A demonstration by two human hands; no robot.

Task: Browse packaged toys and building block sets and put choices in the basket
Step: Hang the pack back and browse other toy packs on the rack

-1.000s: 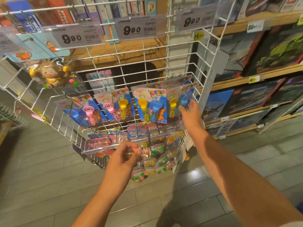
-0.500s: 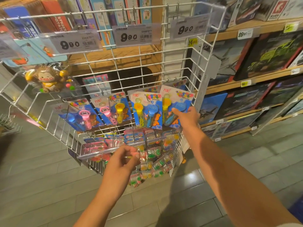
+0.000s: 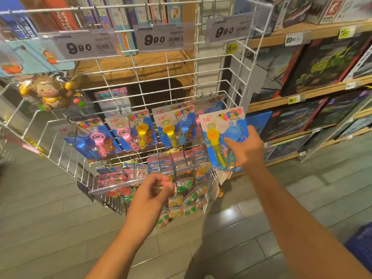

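Observation:
My right hand (image 3: pixel 244 148) grips a carded bubble wand pack (image 3: pixel 218 135) with a yellow and a blue wand, held off its hook to the right of the white wire rack (image 3: pixel 227 77). More bubble wand packs (image 3: pixel 132 132) hang on the rack's hooks to the left. My left hand (image 3: pixel 153 191) is curled in front of small packets of coloured toys (image 3: pixel 187 190) that hang on the lower row; whether its fingers pinch a packet is unclear. A blue basket (image 3: pixel 362 244) shows at the right edge.
A bagged monkey toy (image 3: pixel 50 93) hangs at the upper left. Price tags reading 9.90 (image 3: pixel 161 39) line the rack's top. Wooden shelves at right hold boxed building block sets (image 3: pixel 326 63). Grey tiled floor (image 3: pixel 60 228) lies below.
My right hand has pulled the yellow-and-blue bubble wand pack off its hook and out to the right. My left hand stays at the small packets.

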